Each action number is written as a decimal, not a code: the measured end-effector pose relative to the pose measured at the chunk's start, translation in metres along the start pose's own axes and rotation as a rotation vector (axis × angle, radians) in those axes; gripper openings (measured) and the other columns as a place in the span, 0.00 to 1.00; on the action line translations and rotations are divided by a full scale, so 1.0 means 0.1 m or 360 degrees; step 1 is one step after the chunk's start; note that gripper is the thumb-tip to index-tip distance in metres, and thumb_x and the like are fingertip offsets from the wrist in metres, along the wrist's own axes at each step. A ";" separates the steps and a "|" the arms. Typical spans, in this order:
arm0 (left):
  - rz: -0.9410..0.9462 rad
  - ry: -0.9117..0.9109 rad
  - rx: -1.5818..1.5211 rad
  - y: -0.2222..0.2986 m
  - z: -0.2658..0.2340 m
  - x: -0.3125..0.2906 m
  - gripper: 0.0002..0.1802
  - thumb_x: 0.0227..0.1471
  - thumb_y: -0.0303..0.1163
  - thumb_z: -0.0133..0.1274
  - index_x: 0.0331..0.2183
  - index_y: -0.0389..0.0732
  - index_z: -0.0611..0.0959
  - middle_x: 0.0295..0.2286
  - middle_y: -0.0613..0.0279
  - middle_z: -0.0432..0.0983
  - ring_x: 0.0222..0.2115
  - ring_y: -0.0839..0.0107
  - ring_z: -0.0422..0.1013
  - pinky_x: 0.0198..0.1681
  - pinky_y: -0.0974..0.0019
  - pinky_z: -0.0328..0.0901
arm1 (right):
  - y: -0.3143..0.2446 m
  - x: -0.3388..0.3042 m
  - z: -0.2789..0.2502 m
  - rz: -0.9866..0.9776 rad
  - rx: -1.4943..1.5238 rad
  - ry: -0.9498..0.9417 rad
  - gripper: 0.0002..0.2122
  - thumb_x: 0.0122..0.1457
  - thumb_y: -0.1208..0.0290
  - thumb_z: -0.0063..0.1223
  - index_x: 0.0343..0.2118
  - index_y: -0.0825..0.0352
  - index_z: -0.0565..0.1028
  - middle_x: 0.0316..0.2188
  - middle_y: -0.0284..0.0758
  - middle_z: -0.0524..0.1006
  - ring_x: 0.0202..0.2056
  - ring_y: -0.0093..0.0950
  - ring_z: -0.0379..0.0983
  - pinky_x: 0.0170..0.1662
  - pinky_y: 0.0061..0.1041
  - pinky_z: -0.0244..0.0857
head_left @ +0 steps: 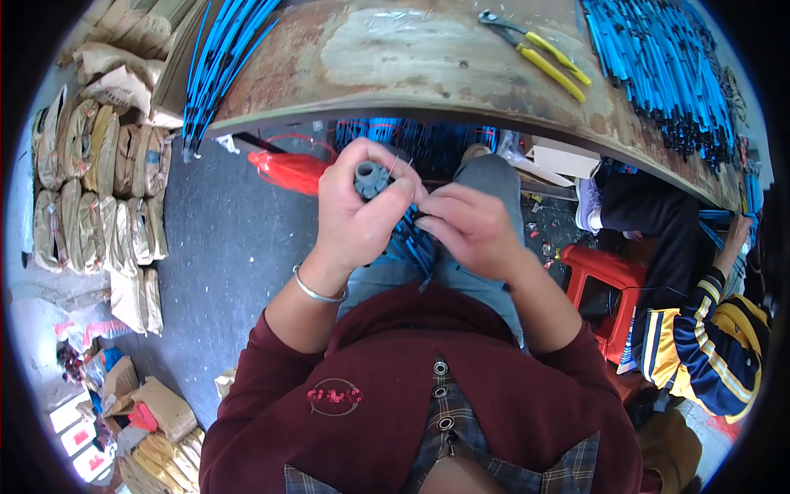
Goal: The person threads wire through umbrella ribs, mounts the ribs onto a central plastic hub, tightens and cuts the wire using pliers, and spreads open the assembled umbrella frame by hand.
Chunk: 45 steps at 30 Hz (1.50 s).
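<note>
My left hand (354, 206) is closed round a grey ribbed cylinder (374, 183) with a round hole in its end. Thin pale wires (397, 162) stick out by the fingers of that hand. Close beside it, my right hand (473, 226) is closed in a pinch, its fingertips almost meeting the left ones. What sits between those fingertips is too small to make out. Under both hands a bunch of thin blue strips with dark ends (411, 247) lies across my lap.
Pliers with yellow handles (551, 70) lie on the worn wooden table (395, 49). Blue strips are heaped at its right (658, 74) and left (226, 58). A red plastic bag (288, 170) is below. At right, a person in a striped sleeve (699, 329) sits near a red stool (588, 288). Brown packages (99, 222) are stacked left.
</note>
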<state>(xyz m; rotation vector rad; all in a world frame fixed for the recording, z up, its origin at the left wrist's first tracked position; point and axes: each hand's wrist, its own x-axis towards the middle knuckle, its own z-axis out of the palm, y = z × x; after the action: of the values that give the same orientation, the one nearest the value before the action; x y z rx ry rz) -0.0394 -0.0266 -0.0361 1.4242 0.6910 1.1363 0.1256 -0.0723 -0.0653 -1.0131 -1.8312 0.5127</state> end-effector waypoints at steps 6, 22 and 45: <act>-0.0012 -0.0168 -0.0158 0.00 -0.02 -0.01 0.08 0.43 0.19 0.48 0.30 0.35 0.69 0.22 0.59 0.72 0.24 0.75 0.70 0.29 0.73 0.65 | 0.45 0.50 -1.05 0.0503 -0.0517 0.0611 0.08 0.48 0.75 0.55 0.32 0.66 0.74 0.31 0.38 0.74 0.33 0.34 0.71 0.36 0.27 0.65; -0.0116 -0.0095 0.0091 0.08 -0.11 -0.10 0.18 0.41 0.23 0.55 0.38 0.34 0.72 0.20 0.63 0.70 0.22 0.77 0.67 0.26 0.74 0.63 | 0.54 0.65 -1.27 0.0510 -0.0209 0.0532 0.17 0.61 0.64 0.38 0.52 0.62 0.61 0.40 0.37 0.71 0.38 0.32 0.69 0.42 0.30 0.64; -0.0133 -0.0306 0.0293 0.16 0.05 -0.10 0.26 0.26 0.33 0.69 0.29 0.36 0.73 0.21 0.67 0.72 0.22 0.81 0.68 0.25 0.78 0.62 | -0.24 -0.02 -0.74 -0.0661 -0.1424 0.0137 0.27 0.37 0.79 0.57 0.42 0.43 0.72 0.43 0.30 0.65 0.46 0.36 0.60 0.51 0.44 0.55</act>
<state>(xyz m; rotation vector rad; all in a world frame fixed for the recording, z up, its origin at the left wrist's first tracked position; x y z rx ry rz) -0.0410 -0.0405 -0.0222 1.6205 0.7249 0.8751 0.1815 -0.0936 -0.0154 -1.1273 -2.1419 -0.6553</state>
